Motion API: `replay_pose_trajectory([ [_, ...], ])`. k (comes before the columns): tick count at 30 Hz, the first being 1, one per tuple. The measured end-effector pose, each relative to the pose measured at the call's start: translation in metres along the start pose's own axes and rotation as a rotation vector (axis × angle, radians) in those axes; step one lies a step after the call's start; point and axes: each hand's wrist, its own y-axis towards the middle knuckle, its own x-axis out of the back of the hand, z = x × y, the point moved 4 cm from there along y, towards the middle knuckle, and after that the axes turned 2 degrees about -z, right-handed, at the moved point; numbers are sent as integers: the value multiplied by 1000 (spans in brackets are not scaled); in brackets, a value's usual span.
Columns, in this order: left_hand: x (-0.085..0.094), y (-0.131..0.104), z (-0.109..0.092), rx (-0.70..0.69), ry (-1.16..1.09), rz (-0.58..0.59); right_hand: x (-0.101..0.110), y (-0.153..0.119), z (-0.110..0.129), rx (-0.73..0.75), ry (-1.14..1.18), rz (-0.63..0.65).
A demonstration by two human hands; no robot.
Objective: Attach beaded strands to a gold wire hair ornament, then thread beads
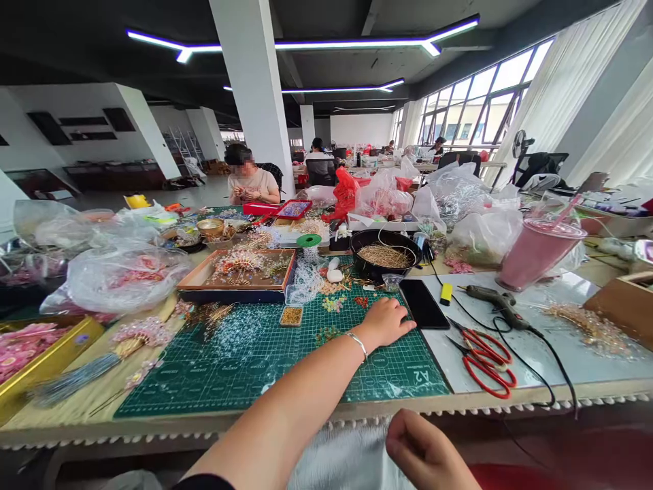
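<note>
My left hand reaches across the green cutting mat, a silver bangle at its wrist. Its thumb is out to the side and its fingers are loosely bent over the mat, just left of a black phone; no held thing shows. Small red beads lie just left of this hand. Below the table edge, my right hand is curled closed near my lap; whatever it may hold is hidden. Red-handled scissors lie right of the mat, with a hot glue gun behind them.
A black bowl of gold wire pieces stands behind my left hand. A shallow box of beaded pieces and a small tray of gold beads are leftward. A pink drink cup stands right. Across the table sits a person.
</note>
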Motion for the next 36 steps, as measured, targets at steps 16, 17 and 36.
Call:
replay_pose_trajectory([
  [16, 15, -63, 13, 58, -38, 74, -3, -14, 1, -75, 50, -54],
  [17, 17, -65, 14, 78, -74, 71, -4, -13, 2, -75, 51, -55],
  [36, 116, -172, -33, 618, -1720, -72, 20, -39, 88, 199, -79, -330],
])
